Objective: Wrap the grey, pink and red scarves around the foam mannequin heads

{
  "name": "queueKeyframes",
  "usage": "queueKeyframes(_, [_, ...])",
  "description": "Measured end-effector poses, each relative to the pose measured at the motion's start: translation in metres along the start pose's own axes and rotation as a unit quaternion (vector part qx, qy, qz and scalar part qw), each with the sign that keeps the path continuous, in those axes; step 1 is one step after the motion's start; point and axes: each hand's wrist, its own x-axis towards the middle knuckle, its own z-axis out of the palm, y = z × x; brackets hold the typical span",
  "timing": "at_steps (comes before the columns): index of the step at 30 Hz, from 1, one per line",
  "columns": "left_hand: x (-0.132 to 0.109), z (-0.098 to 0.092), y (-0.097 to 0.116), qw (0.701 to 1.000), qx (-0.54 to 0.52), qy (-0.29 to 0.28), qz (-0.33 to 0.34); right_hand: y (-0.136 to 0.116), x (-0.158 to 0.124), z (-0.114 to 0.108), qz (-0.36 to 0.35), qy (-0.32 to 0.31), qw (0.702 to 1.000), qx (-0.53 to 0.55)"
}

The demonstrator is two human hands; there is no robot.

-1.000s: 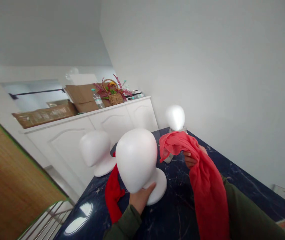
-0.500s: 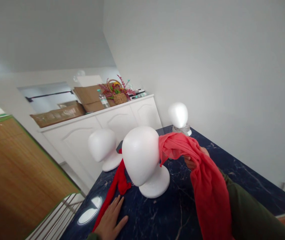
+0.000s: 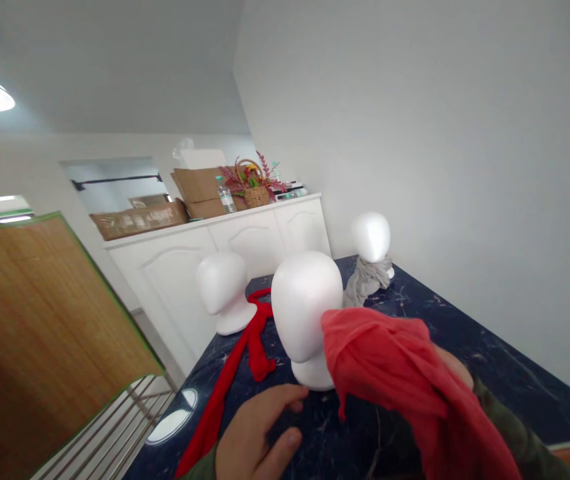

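Observation:
A white foam head [image 3: 306, 303] stands upright on the dark blue marbled table [image 3: 465, 333]. Just in front of its base is my left hand [image 3: 262, 430], with thumb and fingers apart and nothing held. To the right of the head, my right hand [image 3: 452, 367] grips a coral-red scarf [image 3: 405, 367]; the cloth hides most of its fingers. The scarf's bunched end is beside the head's neck, and the rest hangs toward the front edge. A darker red scarf [image 3: 227, 387] lies along the table's left side.
A second foam head [image 3: 223, 290] stands at the left edge. At the back right, another foam head [image 3: 371, 238] has a grey scarf [image 3: 369, 279] round its neck. Behind are a white cabinet [image 3: 175, 273] with boxes, and a wooden-topped rack [image 3: 55, 327] at left.
My left hand has lifted from the table and moved right, toward the middle head's base. My right hand has brought the coral-red scarf lower and nearer. The view has shifted slightly.

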Motion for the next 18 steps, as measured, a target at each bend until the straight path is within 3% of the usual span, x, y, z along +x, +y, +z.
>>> queueKeyframes(2, [0.008,0.006,0.014,0.986,-0.115,-0.082,-0.090,-0.002,-0.011,0.019,0.032,-0.066,0.997,-0.026])
queueKeyframes(4, [0.017,0.012,0.019,0.952,-0.206,-0.170,-0.152,-0.005,-0.018,0.039,0.061,-0.143,0.986,-0.062])
queueKeyframes(5, [0.020,0.015,0.020,0.934,-0.249,-0.196,-0.165,-0.007,-0.020,0.047,0.061,-0.175,0.979,-0.090])
queueKeyframes(7, [0.023,0.019,0.019,0.901,-0.346,-0.197,-0.172,-0.010,-0.021,0.060,0.024,-0.196,0.966,-0.165])
queueKeyframes(9, [0.022,0.019,0.016,0.880,-0.426,-0.126,-0.169,-0.013,-0.020,0.066,-0.038,-0.169,0.953,-0.249])
queueKeyframes(13, [0.013,0.004,0.006,0.891,-0.428,0.041,-0.145,-0.014,-0.013,0.068,-0.148,-0.036,0.925,-0.349])
queueKeyframes(15, [0.008,-0.005,0.002,0.893,-0.421,0.051,-0.153,-0.013,-0.009,0.070,-0.179,0.024,0.916,-0.358])
queueKeyframes(18, [-0.001,-0.014,-0.004,0.861,-0.466,-0.015,-0.202,-0.012,-0.004,0.076,-0.206,0.090,0.917,-0.330])
